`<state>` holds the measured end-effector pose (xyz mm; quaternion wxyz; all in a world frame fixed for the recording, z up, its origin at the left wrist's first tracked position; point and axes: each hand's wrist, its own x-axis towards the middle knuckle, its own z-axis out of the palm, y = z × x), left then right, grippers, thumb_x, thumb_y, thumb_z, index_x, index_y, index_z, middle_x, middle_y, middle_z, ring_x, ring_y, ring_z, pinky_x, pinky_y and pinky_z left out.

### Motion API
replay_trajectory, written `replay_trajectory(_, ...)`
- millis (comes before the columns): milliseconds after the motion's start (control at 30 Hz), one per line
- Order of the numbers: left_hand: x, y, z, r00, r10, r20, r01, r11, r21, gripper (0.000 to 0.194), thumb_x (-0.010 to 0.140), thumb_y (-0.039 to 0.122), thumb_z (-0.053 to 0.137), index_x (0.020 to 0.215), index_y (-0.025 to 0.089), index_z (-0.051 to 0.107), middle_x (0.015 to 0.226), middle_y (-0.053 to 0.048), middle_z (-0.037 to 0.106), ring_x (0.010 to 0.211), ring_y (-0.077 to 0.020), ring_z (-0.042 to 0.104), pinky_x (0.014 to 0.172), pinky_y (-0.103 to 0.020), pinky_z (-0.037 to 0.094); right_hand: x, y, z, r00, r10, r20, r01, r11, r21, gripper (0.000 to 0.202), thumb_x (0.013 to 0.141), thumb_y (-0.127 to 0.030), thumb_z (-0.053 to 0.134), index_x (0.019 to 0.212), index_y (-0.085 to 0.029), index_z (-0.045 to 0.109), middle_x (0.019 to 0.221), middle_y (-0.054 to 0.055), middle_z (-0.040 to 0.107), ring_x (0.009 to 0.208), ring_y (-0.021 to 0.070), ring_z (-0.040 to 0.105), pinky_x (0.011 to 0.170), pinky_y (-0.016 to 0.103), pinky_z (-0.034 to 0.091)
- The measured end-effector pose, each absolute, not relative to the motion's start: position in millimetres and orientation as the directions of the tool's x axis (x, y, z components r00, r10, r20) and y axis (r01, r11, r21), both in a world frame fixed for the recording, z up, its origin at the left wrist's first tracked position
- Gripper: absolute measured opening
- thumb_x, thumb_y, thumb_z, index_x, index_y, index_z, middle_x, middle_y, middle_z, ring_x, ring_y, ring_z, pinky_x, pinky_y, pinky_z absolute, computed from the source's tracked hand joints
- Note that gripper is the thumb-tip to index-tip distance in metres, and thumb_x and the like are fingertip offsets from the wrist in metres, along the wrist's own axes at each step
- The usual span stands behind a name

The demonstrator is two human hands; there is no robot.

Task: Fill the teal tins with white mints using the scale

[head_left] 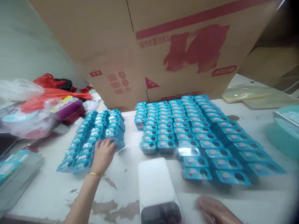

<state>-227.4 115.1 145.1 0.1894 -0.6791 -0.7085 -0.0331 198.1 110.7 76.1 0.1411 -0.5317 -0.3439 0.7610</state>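
Where left grip (104, 154) rests, boxes (95, 132) lie.

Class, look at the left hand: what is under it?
Blue packs show around the edges of the left hand; whatever lies directly beneath the palm is covered and cannot be seen.

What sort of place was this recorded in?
Probably a small packing or sorting workspace, though no sign confirms it: rows of matching blue packs on a worn white table, a white device with a dark panel, and a large printed cardboard carton behind.
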Motion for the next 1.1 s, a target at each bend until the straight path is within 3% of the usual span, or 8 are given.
replay_trajectory(167, -142, 84, 195, 0.117, 0.984, 0.138, 0.993, -0.114, -0.032, 0.029, 0.09, 0.039, 0.042, 0.076, 0.018, 0.055, 0.09, -0.006, 0.056, 0.076, -0.0176, 0.055, 0.066, -0.03, 0.043, 206, 103, 70, -0.486, 0.539, -0.688, 0.016, -0.782, -0.624, 0.033, 0.07, -0.045, 0.069, 0.066, -0.017, 0.052, 0.055, -0.004, 0.046, 0.043, 0.0059, 0.035, 0.037, 0.017, 0.023)
replay_trajectory(333, -73, 79, 187, 0.294, 0.956, 0.0, 0.956, -0.294, -0.008, 0.019, 0.089, 0.03, 0.047, 0.079, 0.017, 0.056, 0.086, -0.006, 0.056, 0.073, -0.017, 0.053, 0.063, -0.03, 0.041, 211, 90, 79, -0.545, 0.506, -0.668, -0.151, -0.844, -0.515, 0.017, 0.077, -0.027, 0.068, 0.081, -0.013, 0.059, 0.074, 0.002, 0.058, 0.061, 0.0077, 0.055, 0.053, 0.016, 0.045)
replay_trajectory(467, -53, 86, 170, 0.376, 0.926, -0.042, 0.923, -0.378, -0.07, 0.011, 0.087, 0.024, 0.05, 0.08, 0.017, 0.056, 0.086, -0.006, 0.056, 0.073, -0.0168, 0.054, 0.063, -0.029, 0.041, 217, 80, 94, -0.574, 0.476, -0.666, -0.15, -0.861, -0.486, 0.018, 0.075, -0.017, 0.068, 0.09, -0.012, 0.058, 0.084, 0.006, 0.062, 0.073, 0.0105, 0.062, 0.072, 0.02, 0.051)
replay_trajectory(600, -53, 83, 179, 0.384, 0.92, 0.082, 0.919, -0.389, 0.065, 0.016, 0.085, 0.031, 0.055, 0.092, 0.017, 0.055, 0.102, -0.008, 0.058, 0.092, -0.0209, 0.056, 0.078, -0.034, 0.045, 221, 73, 96, -0.581, 0.457, -0.674, -0.101, -0.861, -0.498, 0.025, 0.075, -0.019, 0.07, 0.096, -0.013, 0.057, 0.086, 0.006, 0.064, 0.078, 0.0113, 0.064, 0.081, 0.022, 0.05)
replay_trajectory(767, -86, 53, 175, -0.018, 0.916, 0.4, 0.914, -0.147, 0.378, 0.025, 0.085, 0.035, 0.056, 0.101, 0.017, 0.053, 0.101, -0.007, 0.061, 0.096, -0.0189, 0.057, 0.086, -0.033, 0.046, 224, 67, 87, -0.579, 0.481, -0.658, -0.032, -0.82, -0.571, 0.027, 0.074, -0.032, 0.071, 0.087, -0.012, 0.057, 0.076, 0.004, 0.065, 0.067, 0.0083, 0.06, 0.064, 0.018, 0.047)
replay_trajectory(867, -114, 19, 131, -0.319, 0.875, 0.365, 0.859, 0.104, 0.501, 0.021, 0.085, 0.036, 0.055, 0.093, 0.017, 0.056, 0.088, -0.003, 0.061, 0.083, -0.0158, 0.058, 0.08, -0.03, 0.047, 221, 67, 89, -0.559, 0.48, -0.676, 0.037, -0.8, -0.599, 0.038, 0.068, -0.035, 0.075, 0.093, -0.013, 0.057, 0.075, 0.005, 0.067, 0.065, 0.0085, 0.059, 0.064, 0.02, 0.047)
replay_trajectory(967, -134, -14, 72, -0.47, 0.835, 0.286, 0.814, 0.285, 0.506, 0.024, 0.085, 0.038, 0.051, 0.093, 0.016, 0.056, 0.087, -0.005, 0.059, 0.082, -0.0174, 0.057, 0.078, -0.032, 0.048, 213, 75, 103, -0.56, 0.506, -0.656, 0.139, -0.724, -0.676, 0.042, 0.065, -0.04, 0.075, 0.09, -0.013, 0.056, 0.07, 0.005, 0.067, 0.061, 0.0101, 0.059, 0.061, 0.022, 0.047)
replay_trajectory(1100, -137, -36, 24, -0.486, 0.809, 0.331, 0.837, 0.321, 0.443, 0.025, 0.085, 0.036, 0.049, 0.095, 0.014, 0.057, 0.099, -0.012, 0.056, 0.098, -0.0232, 0.052, 0.088, -0.04, 0.044, 190, 99, 136, -0.602, 0.566, -0.563, 0.271, -0.519, -0.811, 0.04, 0.071, -0.049, 0.067, 0.086, -0.015, 0.052, 0.064, 0.002, 0.062, 0.048, 0.0121, 0.058, 0.044, 0.023, 0.041)
